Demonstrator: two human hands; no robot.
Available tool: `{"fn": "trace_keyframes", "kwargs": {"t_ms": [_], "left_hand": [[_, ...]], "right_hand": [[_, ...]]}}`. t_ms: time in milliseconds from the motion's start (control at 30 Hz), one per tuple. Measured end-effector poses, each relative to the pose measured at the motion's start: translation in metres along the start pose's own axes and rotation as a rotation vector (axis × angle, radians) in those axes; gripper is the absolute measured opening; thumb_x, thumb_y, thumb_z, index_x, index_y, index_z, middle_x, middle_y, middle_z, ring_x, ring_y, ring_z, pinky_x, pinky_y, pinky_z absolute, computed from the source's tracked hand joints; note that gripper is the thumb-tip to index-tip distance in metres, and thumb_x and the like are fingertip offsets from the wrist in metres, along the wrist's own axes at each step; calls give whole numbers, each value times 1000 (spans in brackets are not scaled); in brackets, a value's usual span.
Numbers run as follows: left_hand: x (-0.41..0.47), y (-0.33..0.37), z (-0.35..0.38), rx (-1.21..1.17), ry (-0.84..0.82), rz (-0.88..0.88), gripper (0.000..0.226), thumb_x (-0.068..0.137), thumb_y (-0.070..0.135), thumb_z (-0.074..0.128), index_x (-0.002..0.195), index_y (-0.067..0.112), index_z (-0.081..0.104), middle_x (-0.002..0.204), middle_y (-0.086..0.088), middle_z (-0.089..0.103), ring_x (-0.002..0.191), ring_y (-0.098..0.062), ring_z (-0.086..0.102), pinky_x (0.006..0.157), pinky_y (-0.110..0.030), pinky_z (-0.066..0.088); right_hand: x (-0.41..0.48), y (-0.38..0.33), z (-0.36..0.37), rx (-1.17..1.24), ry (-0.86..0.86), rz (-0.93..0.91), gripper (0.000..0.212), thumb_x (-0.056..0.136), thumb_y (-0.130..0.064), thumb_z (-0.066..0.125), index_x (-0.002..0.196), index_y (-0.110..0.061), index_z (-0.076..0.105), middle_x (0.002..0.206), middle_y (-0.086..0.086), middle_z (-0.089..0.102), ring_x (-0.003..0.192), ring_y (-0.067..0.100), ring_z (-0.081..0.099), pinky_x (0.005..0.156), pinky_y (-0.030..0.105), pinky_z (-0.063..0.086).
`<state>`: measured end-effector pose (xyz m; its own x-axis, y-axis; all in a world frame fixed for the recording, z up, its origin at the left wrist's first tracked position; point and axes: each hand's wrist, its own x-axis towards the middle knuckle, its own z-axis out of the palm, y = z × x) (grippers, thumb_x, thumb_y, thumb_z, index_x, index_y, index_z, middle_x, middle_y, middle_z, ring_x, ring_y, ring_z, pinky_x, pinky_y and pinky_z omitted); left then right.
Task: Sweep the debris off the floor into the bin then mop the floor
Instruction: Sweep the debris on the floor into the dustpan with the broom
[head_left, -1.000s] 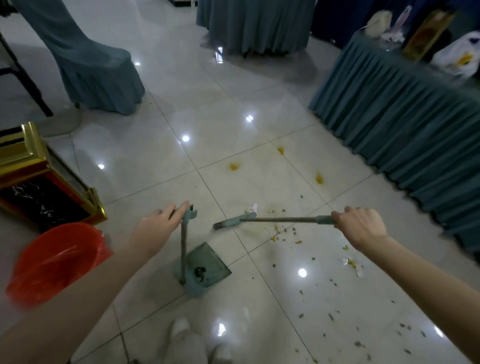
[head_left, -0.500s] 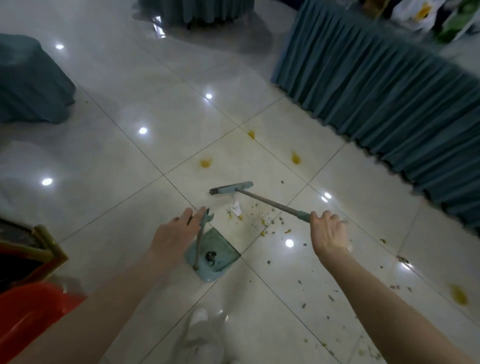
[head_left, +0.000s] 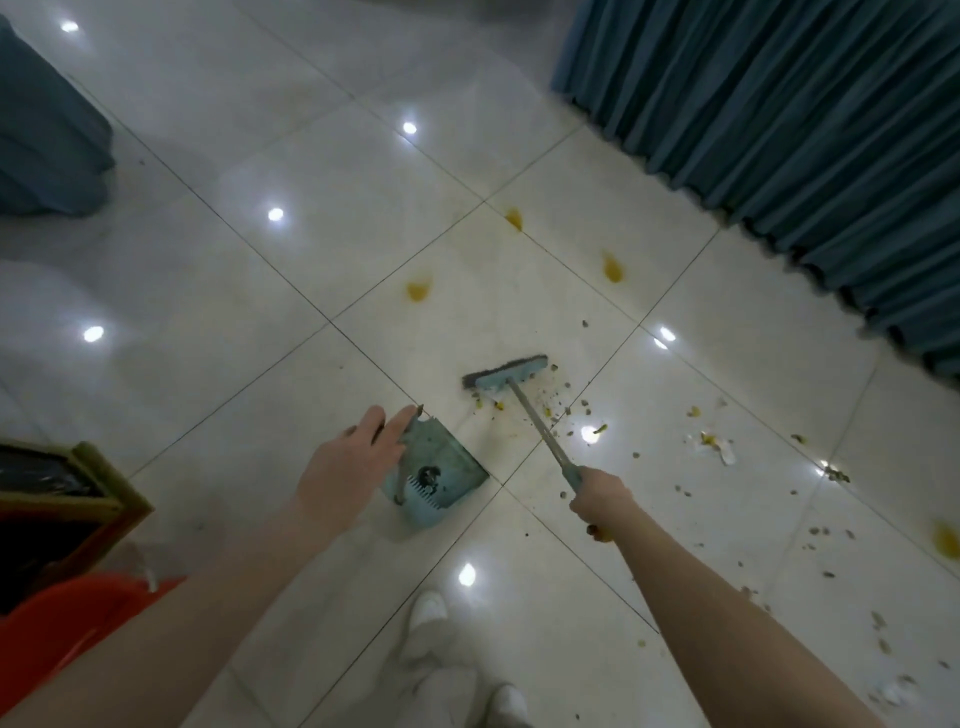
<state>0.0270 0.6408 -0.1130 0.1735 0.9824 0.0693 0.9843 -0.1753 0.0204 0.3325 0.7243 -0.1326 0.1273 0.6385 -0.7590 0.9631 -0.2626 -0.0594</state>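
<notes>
A teal dustpan (head_left: 441, 467) stands on the white tiled floor in front of me, a dark clump in its tray. My left hand (head_left: 353, 462) rests on the top of its upright handle, fingers loosely curled over it. My right hand (head_left: 597, 501) grips the grey handle of a teal broom (head_left: 506, 373), whose head lies on the floor just beyond the dustpan. Small brown and yellow debris (head_left: 566, 410) is scattered beside the broom head and trails off to the right. Torn white scraps (head_left: 719, 447) lie further right. Yellow stains (head_left: 418, 291) mark the tiles beyond.
A gold-framed bin (head_left: 67, 499) with a black liner stands at the left, an orange bucket (head_left: 62, 634) in front of it. A teal table skirt (head_left: 789, 119) runs along the upper right. A teal covered chair (head_left: 47, 135) is at upper left. My white shoes (head_left: 428, 608) are below.
The view has tilted down and turned right. The broom head has swung rightward beyond the dustpan, over the debris. My left hand stays on the dustpan handle.
</notes>
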Motion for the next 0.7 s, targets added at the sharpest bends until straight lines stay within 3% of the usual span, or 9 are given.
{"fn": "trace_keyframes", "kwargs": {"t_ms": [67,133,200,267,367,433,533,633,700], "left_hand": [[0,-3,0,17,-64,44,55,88,16,59,138,14,35,107,-11,54,63,-23,56,43,-30,50],[0,-3,-2,-16,-22,54,62,75,11,74,128,13,42,96,-12,53,48,-22,50,34,-26,44],[-3,-2,-1,-38,-10,25,66,69,11,79,125,14,43,87,-10,52,39,-20,45,30,-24,40],[-9,-2,3,-65,-4,4,58,79,17,72,129,18,41,81,-6,53,38,-20,45,31,-24,39],[-17,-1,4,-119,-21,-34,43,88,30,50,129,21,44,73,-4,52,36,-20,44,31,-24,36],[-22,2,1,-151,-30,-44,38,90,33,45,126,20,45,69,-5,51,34,-21,41,30,-24,35],[-29,9,-2,-220,-40,-63,44,85,23,70,123,18,50,69,-6,51,33,-21,40,31,-23,33],[-32,13,-7,-238,-85,-84,57,76,17,79,123,20,47,71,-6,52,33,-21,40,32,-23,32],[-32,13,-9,-220,-93,-88,59,75,16,80,124,19,47,71,-6,51,33,-21,42,31,-24,34]], "right_hand": [[0,-4,10,119,10,36,32,101,-19,39,130,-17,49,85,7,54,64,20,59,58,35,61],[-4,-5,21,111,13,32,34,101,-17,34,131,-21,48,85,6,54,65,21,60,51,32,57],[-13,1,35,43,24,9,40,98,-10,33,133,-24,47,85,6,54,72,23,64,57,34,59],[-25,14,49,-10,28,5,41,97,-10,34,133,-25,48,84,5,56,75,23,65,64,36,61],[-50,33,68,14,-30,16,45,97,-13,33,138,-28,43,90,6,60,67,20,64,49,30,56],[-66,41,74,89,-135,22,47,97,-12,34,143,-24,37,95,8,60,64,18,62,48,26,53],[-79,48,70,341,-251,91,39,97,-12,45,136,-10,42,89,12,58,59,17,56,48,25,50],[-81,52,54,439,-135,64,30,97,-10,49,127,-6,52,72,11,56,44,15,48,40,23,46],[-81,56,46,451,-83,37,33,99,-12,49,131,-7,51,69,10,54,40,15,46,36,21,43]]}}
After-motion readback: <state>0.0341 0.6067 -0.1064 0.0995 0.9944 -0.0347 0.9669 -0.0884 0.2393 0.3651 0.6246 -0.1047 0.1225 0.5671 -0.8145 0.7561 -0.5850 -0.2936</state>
